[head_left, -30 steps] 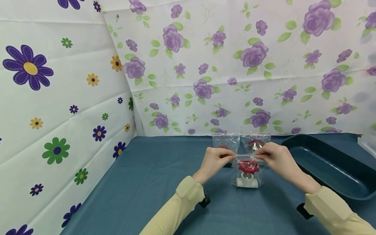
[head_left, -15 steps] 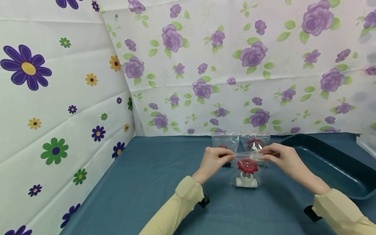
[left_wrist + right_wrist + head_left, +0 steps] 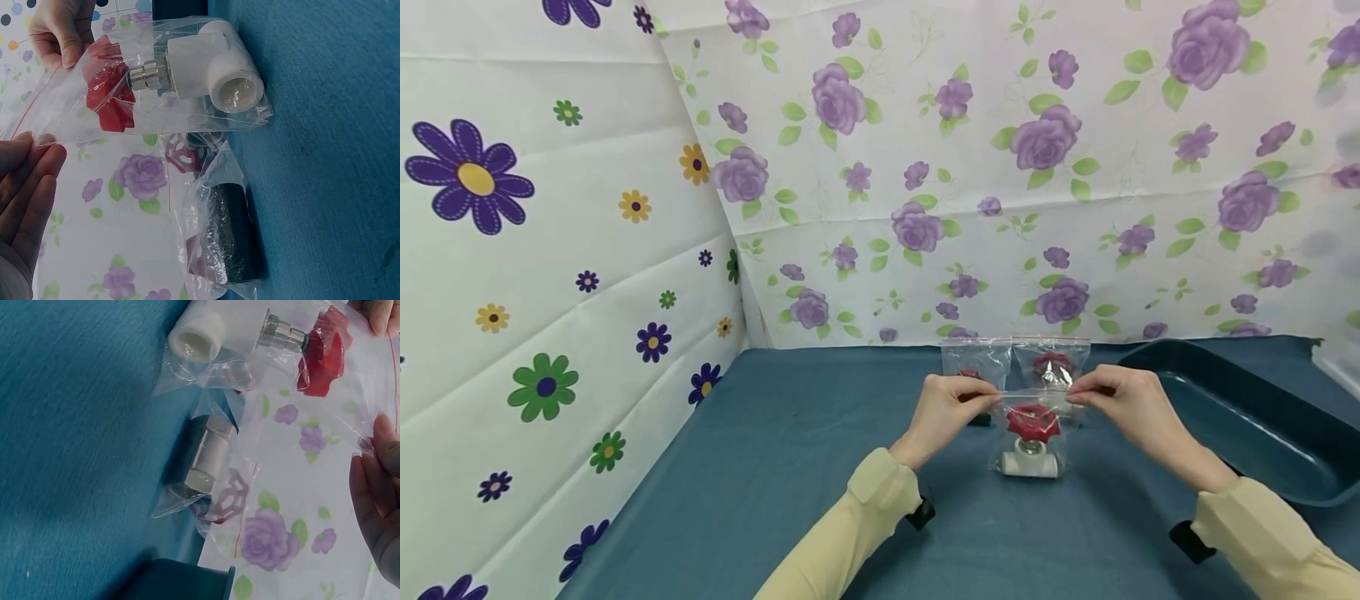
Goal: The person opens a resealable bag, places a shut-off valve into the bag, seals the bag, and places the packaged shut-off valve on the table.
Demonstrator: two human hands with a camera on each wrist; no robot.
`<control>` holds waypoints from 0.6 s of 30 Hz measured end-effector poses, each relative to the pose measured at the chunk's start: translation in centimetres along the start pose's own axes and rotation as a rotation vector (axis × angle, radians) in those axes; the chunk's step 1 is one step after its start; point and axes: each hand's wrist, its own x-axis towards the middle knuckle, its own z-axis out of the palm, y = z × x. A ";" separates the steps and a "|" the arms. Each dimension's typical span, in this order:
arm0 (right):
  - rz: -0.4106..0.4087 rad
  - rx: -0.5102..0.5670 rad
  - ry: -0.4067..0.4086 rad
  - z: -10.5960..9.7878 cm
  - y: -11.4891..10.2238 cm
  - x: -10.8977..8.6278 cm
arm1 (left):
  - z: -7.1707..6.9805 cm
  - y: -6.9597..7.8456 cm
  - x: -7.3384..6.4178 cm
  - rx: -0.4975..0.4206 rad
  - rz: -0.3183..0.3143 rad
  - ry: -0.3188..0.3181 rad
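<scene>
A clear zip bag (image 3: pixel 1006 443) stands upright on the blue cloth, holding a white valve (image 3: pixel 1028 463) with a red handwheel (image 3: pixel 1033 422). My left hand (image 3: pixel 945 414) pinches the bag's top left corner between thumb and fingers. At the opposite top corner, my right hand (image 3: pixel 1129 408) pinches the bag's edge. The red zip strip (image 3: pixel 395 381) runs between both hands in the right wrist view. Behind it stand two more bagged valves: one with a dark body (image 3: pixel 231 234) at left, one with a metal body (image 3: pixel 209 453) at right, each with a red handwheel.
A dark teal tray (image 3: pixel 1247 433) lies at the right of the blue tablecloth (image 3: pixel 760 492). Floral sheets (image 3: pixel 880 167) hang behind and at the left. A translucent plastic object (image 3: pixel 1337 372) shows at the far right edge.
My right hand has shifted slightly right along the bag's top, its fingers loosening from the edge and then pinching it near the corner. The left hand and the valve stay about where they were.
</scene>
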 end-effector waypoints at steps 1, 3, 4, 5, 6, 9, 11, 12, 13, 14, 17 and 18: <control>-0.001 -0.004 0.004 0.0 0.0 0.0 | -0.2 0.5 0.0 -0.005 -0.003 -0.002; -0.005 -0.006 0.008 0.0 -0.1 0.0 | -0.3 0.9 0.0 -0.015 -0.007 -0.005; -0.005 -0.004 0.011 0.1 -0.1 0.0 | -0.3 1.0 0.0 -0.017 -0.008 -0.007; -0.005 -0.003 0.012 0.1 -0.1 0.0 | -0.2 0.4 0.0 -0.007 -0.002 -0.007; -0.005 -0.002 0.017 0.1 -0.2 0.0 | -0.1 0.0 0.0 0.002 0.004 -0.006; 0.011 -0.001 0.026 0.2 -0.3 0.0 | 0.0 -0.2 0.0 0.002 0.015 -0.001; 0.030 0.000 0.027 0.2 -0.3 0.1 | 0.1 -0.4 0.0 -0.005 0.033 0.010; 0.040 0.002 0.026 0.1 -0.3 0.1 | 0.0 0.0 0.0 -0.019 0.037 0.017; 0.053 0.006 0.021 0.1 -0.3 0.1 | 0.0 0.2 0.0 -0.033 0.035 0.021; 0.065 0.008 0.015 0.1 -0.2 0.1 | 0.2 -0.1 -0.1 -0.025 0.031 0.023; 0.088 0.017 -0.008 0.0 -0.1 -0.2 | 0.7 -1.4 -0.2 -0.024 -0.038 0.000; 0.093 0.018 -0.015 0.0 0.0 -0.2 | 0.9 -1.9 -0.3 -0.026 -0.076 -0.015</control>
